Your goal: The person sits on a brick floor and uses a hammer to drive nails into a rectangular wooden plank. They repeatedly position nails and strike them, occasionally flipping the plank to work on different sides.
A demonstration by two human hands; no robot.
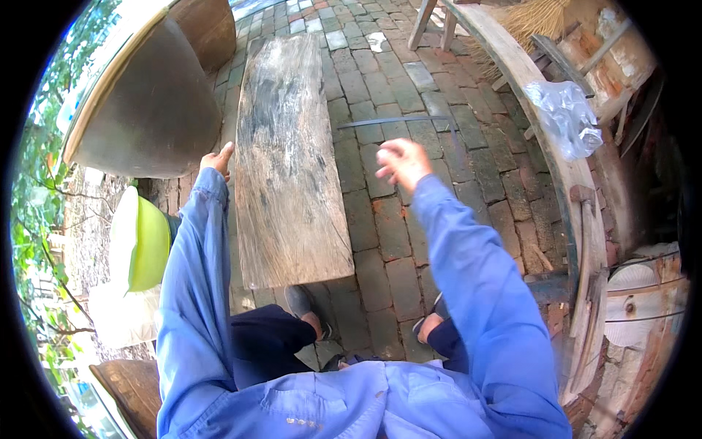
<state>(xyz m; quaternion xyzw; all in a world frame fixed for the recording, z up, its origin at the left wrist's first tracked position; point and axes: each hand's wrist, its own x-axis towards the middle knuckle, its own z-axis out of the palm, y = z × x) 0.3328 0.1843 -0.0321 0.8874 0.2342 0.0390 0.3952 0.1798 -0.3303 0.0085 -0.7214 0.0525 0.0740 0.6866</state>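
A weathered wooden plank [290,164], perhaps a bench top, lies lengthwise before me, with dark stains over its far half. My left hand [218,160] is at the plank's left edge, thumb up; its fingers are mostly hidden, and whether it touches the wood I cannot tell. To the right of the plank, my right hand [405,163] hangs over the brick paving with nothing in it, its fingers apart and a little curled. Beyond it a thin flat strap [397,120] rests on the bricks.
A large brown vat [159,104] stands left, near a yellow-green basin [148,241]. Along the right runs a long wooden bench [554,137] bearing a crumpled clear plastic bag [567,118] and a hammer [586,219]. A straw broom [532,24] is behind it. My feet straddle brick paving [378,307].
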